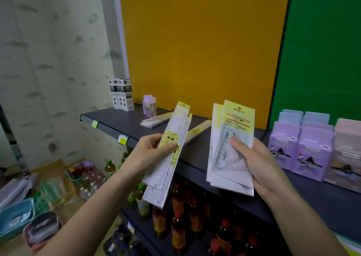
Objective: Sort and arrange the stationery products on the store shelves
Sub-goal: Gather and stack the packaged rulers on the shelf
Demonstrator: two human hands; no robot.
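- While I look down at the shelf (109, 117), my left hand (150, 152) grips the ruler packs (175, 122).
- My right hand (259, 163) holds the set-square packs (238, 122) at 3 o'clock from them, thumb on front.

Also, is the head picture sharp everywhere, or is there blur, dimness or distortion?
Head view: the long clear ruler packs in the left hand and the clear triangle set-square packs in the right hand look fairly sharp; the red-capped bottles below are dim and soft; the edges of the yellow back panel lean inward, wide-angle distortion.
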